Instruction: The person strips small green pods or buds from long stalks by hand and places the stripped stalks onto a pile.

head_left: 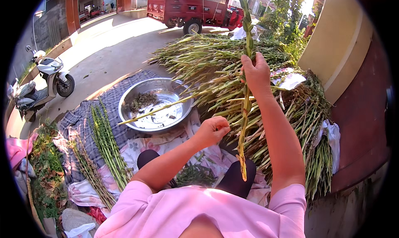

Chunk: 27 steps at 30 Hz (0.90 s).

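My right hand (255, 71) grips an upright plant stalk (247, 42) with green pods at the top and a yellowed lower end hanging over my lap. My left hand (216, 130) is closed just left of that stalk, its contents hidden. A big heap of cut stalks (232, 88) lies ahead and to the right. A steel basin (134, 87) with leafy bits and a long stalk across it sits on a checked cloth (77, 117). Bundles of stalks (107, 142) lie to the left, and leaves (195, 175) lie on the floral cloth between my legs.
A white scooter (50, 78) stands on the paved ground at left; a red cargo tricycle (174, 11) stands behind the heap. A cream curved wall (334, 38) and dark red surface border the right. Greenery, pink fabric (18, 146), plastic bags and a stone (77, 219) are at lower left.
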Tool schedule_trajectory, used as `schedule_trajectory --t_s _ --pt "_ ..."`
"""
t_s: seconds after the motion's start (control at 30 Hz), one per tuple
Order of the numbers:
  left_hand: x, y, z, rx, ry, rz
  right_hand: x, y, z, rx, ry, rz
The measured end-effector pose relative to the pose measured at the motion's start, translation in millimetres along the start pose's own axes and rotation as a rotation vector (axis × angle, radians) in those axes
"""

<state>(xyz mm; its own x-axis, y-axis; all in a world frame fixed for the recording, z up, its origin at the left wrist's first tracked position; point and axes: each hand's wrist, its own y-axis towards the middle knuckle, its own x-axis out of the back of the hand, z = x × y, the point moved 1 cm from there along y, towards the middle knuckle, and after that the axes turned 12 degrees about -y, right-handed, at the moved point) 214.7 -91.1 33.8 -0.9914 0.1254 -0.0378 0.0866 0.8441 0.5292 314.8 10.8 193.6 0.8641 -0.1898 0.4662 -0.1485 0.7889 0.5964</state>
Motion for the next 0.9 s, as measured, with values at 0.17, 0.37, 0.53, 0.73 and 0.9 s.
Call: schedule_trajectory --t_s 0.17,0.37,0.53,0.73,0.9 --pt "36.1 -7.1 10.0 0.342 0.061 0.028 38.7 -58.2 -41.2 -0.004 -0.292 0.143" --pt "74.9 -24.0 31.5 0.471 0.243 0.087 82.1 -179.7 -75.7 -0.079 -0.398 0.342" --pt "86.1 -12.5 52.3 0.686 -0.354 -0.489 99.3 -268.8 -116.0 -0.044 -0.466 0.426" --pt "83.8 -40.0 98.6 0.858 -0.566 -0.617 110.5 -317.5 -146.2 0.075 -0.51 0.424" --pt "80.5 -43.5 101.7 0.816 -0.58 -0.641 115.2 -339.1 -161.1 0.099 -0.518 0.45"
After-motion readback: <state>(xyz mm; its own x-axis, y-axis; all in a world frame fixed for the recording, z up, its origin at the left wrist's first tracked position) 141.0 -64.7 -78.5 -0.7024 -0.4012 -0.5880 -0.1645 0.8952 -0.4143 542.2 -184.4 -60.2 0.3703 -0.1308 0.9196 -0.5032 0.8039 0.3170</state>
